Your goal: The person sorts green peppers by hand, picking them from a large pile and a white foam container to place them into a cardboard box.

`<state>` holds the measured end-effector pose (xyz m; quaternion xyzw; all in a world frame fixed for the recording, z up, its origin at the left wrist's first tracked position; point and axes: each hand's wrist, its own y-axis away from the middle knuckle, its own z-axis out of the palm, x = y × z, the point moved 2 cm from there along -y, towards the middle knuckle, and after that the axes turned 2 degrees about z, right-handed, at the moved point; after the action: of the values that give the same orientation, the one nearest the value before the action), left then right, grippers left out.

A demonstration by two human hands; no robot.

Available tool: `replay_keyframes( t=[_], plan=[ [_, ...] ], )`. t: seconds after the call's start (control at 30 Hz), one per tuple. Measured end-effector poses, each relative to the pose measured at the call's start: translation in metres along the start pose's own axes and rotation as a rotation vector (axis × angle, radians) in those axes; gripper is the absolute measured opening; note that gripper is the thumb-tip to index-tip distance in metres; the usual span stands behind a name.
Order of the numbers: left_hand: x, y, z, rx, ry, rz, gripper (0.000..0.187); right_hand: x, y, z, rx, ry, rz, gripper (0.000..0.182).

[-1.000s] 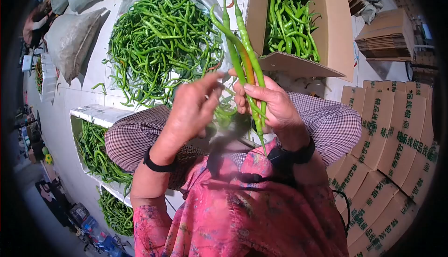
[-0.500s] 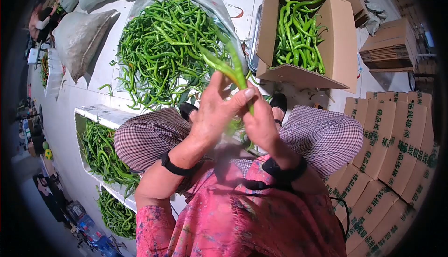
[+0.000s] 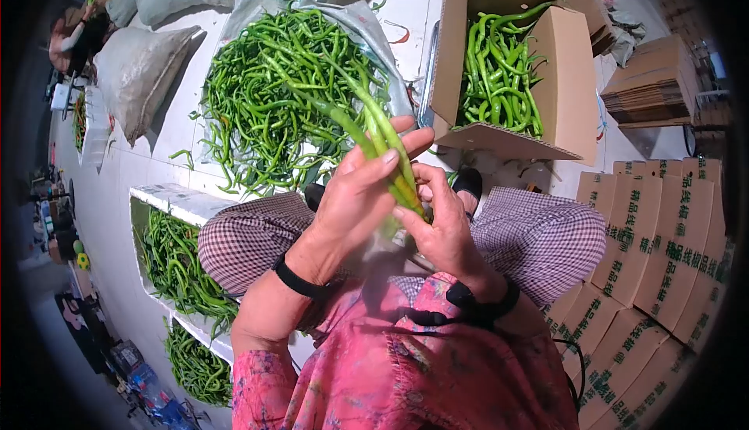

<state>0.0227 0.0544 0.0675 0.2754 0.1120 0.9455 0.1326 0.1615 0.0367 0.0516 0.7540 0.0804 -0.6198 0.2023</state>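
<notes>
Several long green chili peppers lie together in my left hand, its thumb pressed on them and its fingers stretched behind. Their tips point up and away; an orange-yellow patch shows near the lower ends. My right hand is closed at those lower ends, thumb and fingers pinching them. Beyond my hands spreads a large heap of green chili peppers on a pale woven sack. To the right, an open cardboard box holds more chili peppers, laid lengthwise.
White foam boxes of green peppers stand by my left knee. Full sacks lie at the far left, where another person sits. Flattened cartons and printed cardboard boxes are stacked on the right.
My right hand has moved down to the lower ends of the peppers. The left fingers have straightened, and the held peppers are now fanned more clearly across the left hand.
</notes>
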Motion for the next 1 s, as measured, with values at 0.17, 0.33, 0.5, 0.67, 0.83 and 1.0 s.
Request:
replay_keyframes(
  t=[0.17,0.33,0.5,0.67,0.83,1.0],
  plan=[
    [0.001,0.003,0.009,-0.087,-0.141,-0.060,0.061,-0.036,-0.001,-0.024,-0.141,0.091,0.118,0.032],
    [0.000,0.010,0.037,-0.146,-0.581,0.005,0.066,-0.037,0.009,-0.032,-0.222,-0.296,0.062,0.040],
    [0.047,0.037,0.074,-0.083,-0.593,-0.049,0.056,-0.102,0.001,-0.111,-0.056,-0.489,0.132,0.035],
    [0.104,0.059,0.086,0.002,-0.694,0.220,0.053,-0.104,-0.055,-0.193,0.048,-0.652,0.011,0.022],
    [0.151,0.046,0.051,0.111,-0.829,0.267,0.045,-0.063,-0.137,-0.225,0.081,-0.430,0.219,0.025],
    [0.175,0.020,-0.014,0.320,-0.883,0.166,0.041,0.005,-0.188,-0.272,0.223,0.844,0.059,0.028]
  ],
)
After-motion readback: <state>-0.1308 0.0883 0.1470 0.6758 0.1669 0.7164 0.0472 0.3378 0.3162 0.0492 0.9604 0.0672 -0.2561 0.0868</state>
